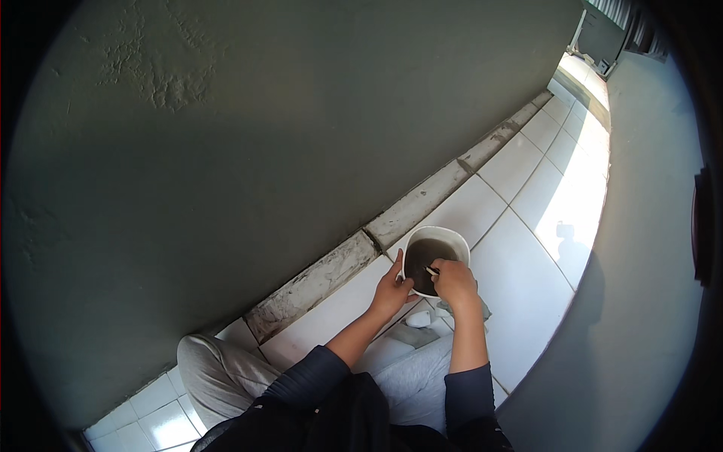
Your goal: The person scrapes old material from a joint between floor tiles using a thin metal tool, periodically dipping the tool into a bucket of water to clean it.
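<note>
white tub [461, 243] sits just right of and below the middle of the frame, over the white tiled floor [520, 279], with grey-brown contents [428, 251] inside. our left hand [391, 291] grips its lower-left side, fingers parted, one reaching up along the outer wall and the others curled low around it. our right hand [455, 282] is closed over the tub's right part, pinching a slim pale tool [431, 271]; how far that goes into the contents we cannot tell.

we judge the tub itself light and a little flexible, probably plastic, but weighted by its contents, which look wet and may slosh or leave the rim slippery. we would take hold low on the wall with a broad palm, or at opposite sides of the rim, rather than pinch one edge, which could bend or tip it. near its lower edge in the frame lies a small white object [419, 319].
</note>
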A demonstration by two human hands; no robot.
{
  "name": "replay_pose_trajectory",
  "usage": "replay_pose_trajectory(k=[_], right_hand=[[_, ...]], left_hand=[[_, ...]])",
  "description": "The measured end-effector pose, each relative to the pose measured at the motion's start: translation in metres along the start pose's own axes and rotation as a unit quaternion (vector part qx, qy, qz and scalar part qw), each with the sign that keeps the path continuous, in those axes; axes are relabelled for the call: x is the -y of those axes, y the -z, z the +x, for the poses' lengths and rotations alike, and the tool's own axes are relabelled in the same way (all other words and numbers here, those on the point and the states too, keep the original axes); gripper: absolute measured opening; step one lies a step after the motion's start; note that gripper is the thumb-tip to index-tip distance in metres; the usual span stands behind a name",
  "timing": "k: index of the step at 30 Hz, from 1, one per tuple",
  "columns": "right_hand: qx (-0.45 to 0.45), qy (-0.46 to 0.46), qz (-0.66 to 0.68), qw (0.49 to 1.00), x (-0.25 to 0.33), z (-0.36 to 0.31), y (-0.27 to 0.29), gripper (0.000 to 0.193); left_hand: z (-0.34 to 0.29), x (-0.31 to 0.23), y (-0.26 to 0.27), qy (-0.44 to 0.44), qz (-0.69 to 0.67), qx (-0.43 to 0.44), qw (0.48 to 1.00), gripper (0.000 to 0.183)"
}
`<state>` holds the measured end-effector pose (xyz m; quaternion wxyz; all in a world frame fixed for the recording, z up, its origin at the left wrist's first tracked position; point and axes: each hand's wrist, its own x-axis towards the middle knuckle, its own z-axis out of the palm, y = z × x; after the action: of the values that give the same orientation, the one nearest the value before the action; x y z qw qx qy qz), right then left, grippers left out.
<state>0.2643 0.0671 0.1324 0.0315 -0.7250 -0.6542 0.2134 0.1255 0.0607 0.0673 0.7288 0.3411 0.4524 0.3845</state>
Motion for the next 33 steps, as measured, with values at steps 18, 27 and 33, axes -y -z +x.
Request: replay_pose_trajectory(k=[18,27,33], right_hand=[[0.184,0.084,0.357,0.912,0.096,0.022,-0.096,0.029],[-0.083,0.162,0.288,0.940,0.047,0.060,-0.132,0.030],[-0.123,0.178,0.264,0.940,0.038,0.075,-0.133,0.030]], left_hand=[[-0.026,0.075,0.103,-0.258,0.522,0.073,0.810,0.033],[-0.028,0.064,0.090,-0.352,0.521,0.035,0.777,0.036],[-0.028,0.063,0.091,-0.349,0.524,0.039,0.776,0.037]])
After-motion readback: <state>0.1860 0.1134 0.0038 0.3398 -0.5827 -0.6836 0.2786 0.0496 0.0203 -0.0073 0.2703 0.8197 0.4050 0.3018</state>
